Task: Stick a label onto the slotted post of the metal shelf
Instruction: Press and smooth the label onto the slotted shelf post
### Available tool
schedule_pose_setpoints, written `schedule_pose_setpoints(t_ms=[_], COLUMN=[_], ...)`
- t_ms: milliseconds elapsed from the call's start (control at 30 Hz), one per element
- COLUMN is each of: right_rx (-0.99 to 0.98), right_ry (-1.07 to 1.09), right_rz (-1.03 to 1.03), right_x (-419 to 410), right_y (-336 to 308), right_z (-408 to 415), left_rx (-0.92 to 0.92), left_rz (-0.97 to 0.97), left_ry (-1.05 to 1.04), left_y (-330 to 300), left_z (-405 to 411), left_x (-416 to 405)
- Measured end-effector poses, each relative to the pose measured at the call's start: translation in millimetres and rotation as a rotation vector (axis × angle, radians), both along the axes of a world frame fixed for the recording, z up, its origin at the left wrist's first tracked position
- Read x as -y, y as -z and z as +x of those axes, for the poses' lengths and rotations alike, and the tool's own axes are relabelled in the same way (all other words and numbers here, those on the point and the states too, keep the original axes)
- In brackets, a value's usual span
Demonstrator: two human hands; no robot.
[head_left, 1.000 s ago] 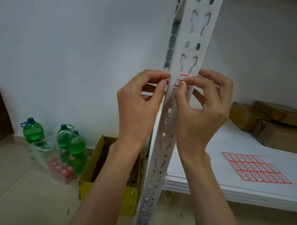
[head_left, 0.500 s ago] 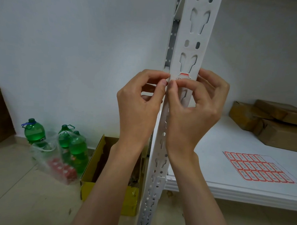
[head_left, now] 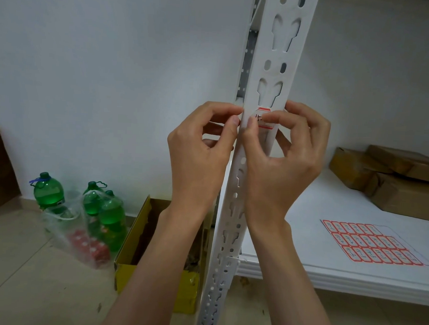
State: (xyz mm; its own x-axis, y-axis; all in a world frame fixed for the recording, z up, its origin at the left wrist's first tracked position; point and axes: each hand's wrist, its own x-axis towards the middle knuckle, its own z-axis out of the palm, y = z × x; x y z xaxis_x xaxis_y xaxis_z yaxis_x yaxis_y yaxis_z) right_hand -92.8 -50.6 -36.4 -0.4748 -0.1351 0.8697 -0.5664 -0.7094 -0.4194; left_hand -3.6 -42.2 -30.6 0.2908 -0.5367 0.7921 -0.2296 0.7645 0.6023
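Observation:
A white slotted metal post (head_left: 269, 73) runs up the middle of the view. A small white label with red borders (head_left: 262, 116) lies on the post's front face, just below a keyhole slot. My right hand (head_left: 279, 162) curls round the post; its index finger lies across the label and its thumb tip presses the label's left end. My left hand (head_left: 201, 152) grips the post's left edge at the same height, thumb and index finger pinching the edge. Part of the label is hidden under my right index finger.
A sheet of red-bordered labels (head_left: 374, 243) lies on the white shelf board (head_left: 326, 275), with brown parcels (head_left: 394, 177) behind it. On the floor at the left stand green bottles (head_left: 105, 211) in a plastic bag and an open yellow box (head_left: 155, 253).
My right thumb slid left and then lower along the label, uncovering its red-bordered face and handwriting. My left hand stayed on the post's edge.

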Motion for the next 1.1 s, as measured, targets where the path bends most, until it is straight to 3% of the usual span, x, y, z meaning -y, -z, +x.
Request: schedule_pose_setpoints(t_ms=[933, 1100], right_rx=[0.017, 0.044], right_ry=[-0.032, -0.139], right_rz=[-0.012, -0.019], right_x=[0.2, -1.8], right_y=[0.2, -3.0], right_z=[-4.3, -13.3], left_rx=[0.015, 0.115], left_rz=[0.001, -0.118], left_ry=[-0.026, -0.131], left_y=[0.2, 0.4], left_z=[-1.9, -0.4], left_x=[-1.7, -1.8])
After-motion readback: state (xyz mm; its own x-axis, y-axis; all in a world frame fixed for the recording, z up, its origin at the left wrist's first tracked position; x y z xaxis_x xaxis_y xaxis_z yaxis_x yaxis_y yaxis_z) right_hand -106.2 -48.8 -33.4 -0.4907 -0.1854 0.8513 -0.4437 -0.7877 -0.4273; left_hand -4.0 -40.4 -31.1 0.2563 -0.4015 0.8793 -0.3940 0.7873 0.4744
